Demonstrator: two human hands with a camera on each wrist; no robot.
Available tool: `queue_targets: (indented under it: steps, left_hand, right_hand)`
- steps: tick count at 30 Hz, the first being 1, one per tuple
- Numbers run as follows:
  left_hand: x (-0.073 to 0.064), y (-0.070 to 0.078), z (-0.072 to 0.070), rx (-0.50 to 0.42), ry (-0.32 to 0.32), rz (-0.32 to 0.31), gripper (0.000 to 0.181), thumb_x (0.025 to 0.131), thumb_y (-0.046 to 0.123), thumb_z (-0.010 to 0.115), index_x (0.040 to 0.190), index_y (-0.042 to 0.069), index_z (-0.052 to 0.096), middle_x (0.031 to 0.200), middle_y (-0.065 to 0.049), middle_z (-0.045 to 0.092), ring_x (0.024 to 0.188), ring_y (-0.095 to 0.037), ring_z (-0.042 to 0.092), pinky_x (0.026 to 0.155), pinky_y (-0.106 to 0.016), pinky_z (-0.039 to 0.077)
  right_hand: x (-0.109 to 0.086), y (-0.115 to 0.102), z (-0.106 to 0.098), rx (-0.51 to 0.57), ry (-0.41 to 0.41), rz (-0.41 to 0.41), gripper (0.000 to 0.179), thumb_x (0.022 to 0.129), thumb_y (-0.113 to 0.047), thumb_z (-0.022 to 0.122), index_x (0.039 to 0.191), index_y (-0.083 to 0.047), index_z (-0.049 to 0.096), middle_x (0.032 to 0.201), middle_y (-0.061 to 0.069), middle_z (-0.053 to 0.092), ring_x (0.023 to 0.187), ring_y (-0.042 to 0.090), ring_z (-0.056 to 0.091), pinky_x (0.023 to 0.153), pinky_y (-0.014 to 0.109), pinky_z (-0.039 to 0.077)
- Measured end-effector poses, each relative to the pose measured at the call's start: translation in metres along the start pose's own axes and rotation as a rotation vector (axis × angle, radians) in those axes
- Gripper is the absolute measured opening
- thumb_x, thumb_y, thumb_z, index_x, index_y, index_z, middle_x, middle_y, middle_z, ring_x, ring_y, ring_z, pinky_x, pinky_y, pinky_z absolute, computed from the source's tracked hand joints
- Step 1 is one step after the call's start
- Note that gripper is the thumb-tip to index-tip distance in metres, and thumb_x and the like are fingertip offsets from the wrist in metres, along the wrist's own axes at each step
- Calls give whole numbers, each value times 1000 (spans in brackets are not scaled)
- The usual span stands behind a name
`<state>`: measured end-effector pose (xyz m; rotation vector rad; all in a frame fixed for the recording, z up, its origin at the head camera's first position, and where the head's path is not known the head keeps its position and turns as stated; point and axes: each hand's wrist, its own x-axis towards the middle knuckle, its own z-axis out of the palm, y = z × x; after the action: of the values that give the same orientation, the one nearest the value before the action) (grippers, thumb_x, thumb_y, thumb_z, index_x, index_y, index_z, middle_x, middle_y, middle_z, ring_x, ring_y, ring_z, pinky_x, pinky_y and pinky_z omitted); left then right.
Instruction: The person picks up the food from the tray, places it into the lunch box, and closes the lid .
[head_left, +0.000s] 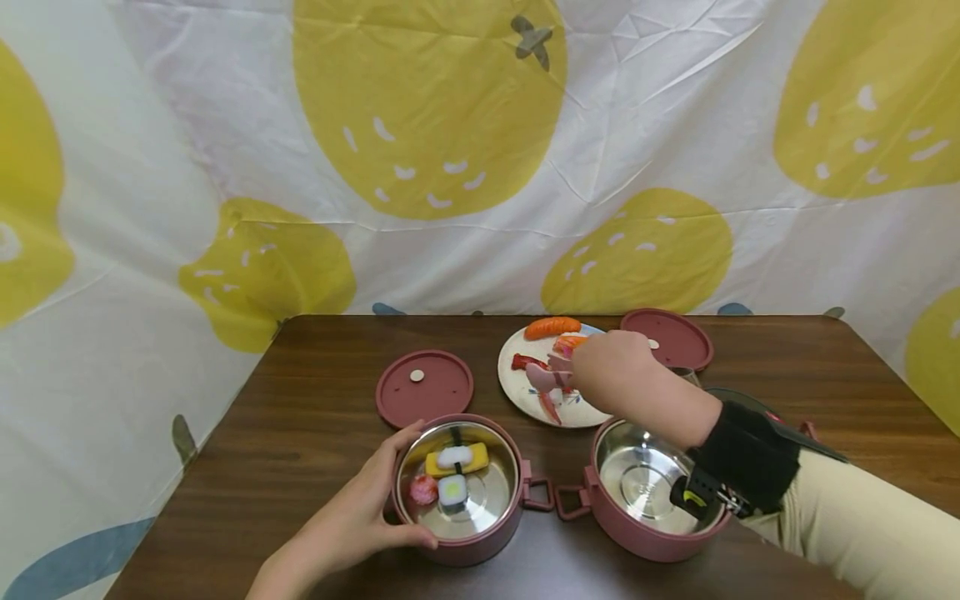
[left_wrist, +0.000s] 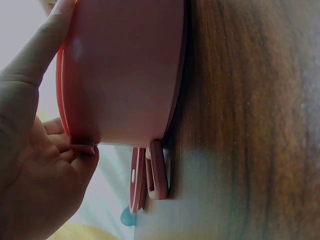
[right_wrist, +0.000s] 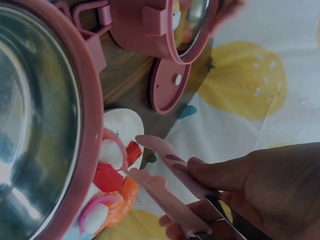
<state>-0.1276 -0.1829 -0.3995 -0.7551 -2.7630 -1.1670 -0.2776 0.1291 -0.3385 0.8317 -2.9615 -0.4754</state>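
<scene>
My left hand holds the left dusty-pink steel-lined pot, thumb at the front and fingers round the far side. Inside lie a yellow-topped toy sushi piece, a pink ball and a pale roll with a green centre. Over the plate, my right hand grips pink-tipped tongs. Their tips are apart, close to the toy food; whether they touch it cannot be told. On the plate are an orange sausage, a red piece and other toy sushi.
The right pot stands below my right forearm, with only bare steel visible inside. One pink lid lies behind the left pot, another lid at the back right. A dark round object is partly hidden by the arm. Patterned cloth hangs behind.
</scene>
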Motion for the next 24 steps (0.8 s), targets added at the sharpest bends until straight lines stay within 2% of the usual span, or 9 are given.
queue_targets:
  steps: [1,3,5,7,10,14,18,21,24]
  left_hand:
    - [0,0,0,-1,0,-1,110,61,56,78,147,14,22,151,-2,30,136,-21,32,108,-48,30]
    - [0,0,0,-2,0,-2,110,61,56,78,147,15,22,151,-2,30,136,-21,33,108,-47,30]
    - [0,1,0,-3,0,-4,110,61,56,78,147,15,22,151,-1,30,136,-20,33,109,-46,31]
    - [0,1,1,-3,-1,-5,110,62,55,78,147,15,21,151,-1,30,136,-20,33,109,-46,31]
    - [0,1,1,-2,-1,-6,110,62,55,78,147,15,21,151,-1,30,136,-20,33,109,-45,30]
    - [0,0,0,2,0,-9,111,61,56,77,147,14,21,151,-1,30,136,-20,33,109,-45,31]
    - [0,0,1,-2,-1,-11,111,61,55,78,147,14,21,151,-2,30,136,-21,32,108,-48,31]
    - [0,0,1,-5,-5,-14,110,61,54,78,147,14,21,151,-2,29,136,-21,32,108,-48,31]
    - [0,1,1,-5,-7,-14,111,61,54,79,147,14,21,151,-2,30,136,-21,32,108,-48,31]
  right_hand:
    - [-15,-11,-25,-20,-107,113,20,89,-25,59,77,-13,69,83,10,67,73,35,63,64,64,50]
    - [-23,-16,-41,-12,-167,124,17,88,-22,60,80,-10,70,85,12,67,75,36,63,70,64,49]
    - [-34,-23,-57,13,-213,130,17,89,-19,57,83,-8,69,86,12,67,77,31,63,74,58,51]
    - [-37,-26,-61,36,-248,150,18,90,-17,55,81,-9,69,84,10,66,75,27,62,72,53,52]
    - [-38,-30,-61,55,-271,162,21,91,-18,53,80,-11,68,81,6,64,71,20,58,63,43,51]
    - [-35,-36,-58,48,-303,166,21,92,-20,51,82,-13,69,83,4,65,73,20,57,60,42,50]
    - [-27,-35,-49,18,-303,184,20,92,-20,52,84,-13,69,83,4,65,73,20,57,61,41,50]
    - [-24,-29,-44,-3,-268,188,18,90,-19,54,83,-12,69,80,4,64,70,19,56,61,39,49]
    - [-27,-24,-39,-15,-189,163,19,88,-15,56,73,-12,67,72,3,61,64,17,55,55,38,48]
